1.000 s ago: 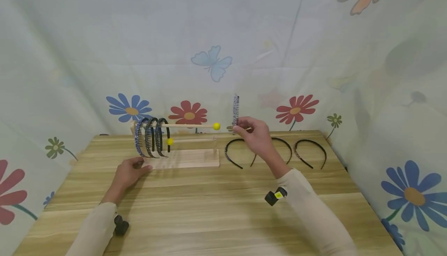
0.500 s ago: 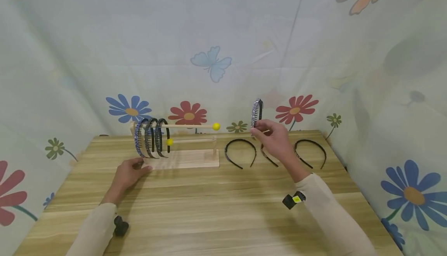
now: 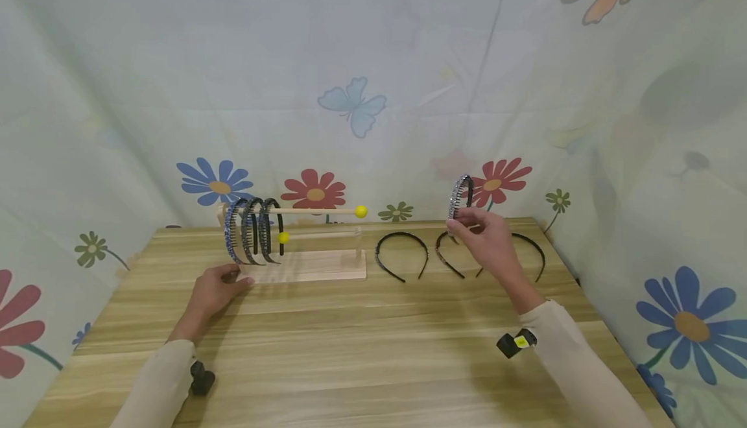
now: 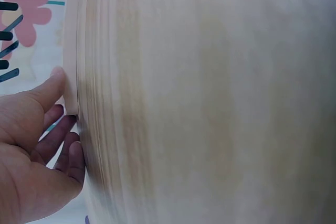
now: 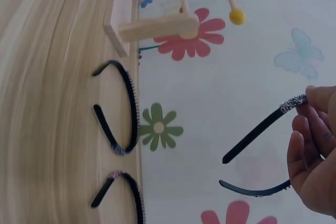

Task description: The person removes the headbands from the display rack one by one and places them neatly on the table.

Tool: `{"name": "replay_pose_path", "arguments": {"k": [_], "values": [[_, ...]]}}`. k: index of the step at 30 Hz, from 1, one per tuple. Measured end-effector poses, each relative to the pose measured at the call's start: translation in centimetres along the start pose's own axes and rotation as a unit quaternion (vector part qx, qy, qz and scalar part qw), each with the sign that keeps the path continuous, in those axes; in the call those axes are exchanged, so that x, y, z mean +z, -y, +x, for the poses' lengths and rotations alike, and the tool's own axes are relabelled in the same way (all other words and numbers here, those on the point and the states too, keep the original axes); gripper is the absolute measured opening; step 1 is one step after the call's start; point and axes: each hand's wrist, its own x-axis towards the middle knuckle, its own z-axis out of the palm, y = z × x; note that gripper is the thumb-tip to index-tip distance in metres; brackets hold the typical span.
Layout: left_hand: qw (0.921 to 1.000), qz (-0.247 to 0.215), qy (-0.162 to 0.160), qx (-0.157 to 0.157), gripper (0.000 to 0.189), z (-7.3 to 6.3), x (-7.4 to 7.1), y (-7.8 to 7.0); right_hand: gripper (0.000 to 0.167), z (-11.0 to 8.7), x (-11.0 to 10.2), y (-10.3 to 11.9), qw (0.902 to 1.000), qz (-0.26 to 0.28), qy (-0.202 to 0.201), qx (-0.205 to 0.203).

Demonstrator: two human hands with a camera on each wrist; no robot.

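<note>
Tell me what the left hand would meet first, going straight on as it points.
Most likely the wooden stand base; the left hand points at its end and seems to touch it, though depth is unclear.

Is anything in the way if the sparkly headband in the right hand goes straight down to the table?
Maybe: in the head view, the right hand overlaps the middle headband and rightmost headband on the table, so those might be underneath. Nothing else visible blocks it.

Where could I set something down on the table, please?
The widest bare patch is the front of the table between the sleeves, before the stand and three lying headbands. It is crowded at back right, where the right hand holds another headband, and at the stand's left end, with hanging headbands and the left hand.
</note>
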Motion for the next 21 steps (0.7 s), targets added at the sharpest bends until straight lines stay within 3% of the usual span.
{"name": "replay_pose_path", "arguments": {"k": [8, 21], "values": [[1.0000, -0.001, 0.003, -0.005, 0.065, 0.1, 0.1, 0.3, 0.035, -1.2, -2.0, -1.9, 0.9992, -0.027, -0.029, -0.003], [1.0000, -0.005, -0.004, 0.005, 0.064, 0.2, 0.2, 0.5, 0.030, -3.2, -4.5, -4.4, 0.9949, -0.089, -0.032, 0.035]]}}
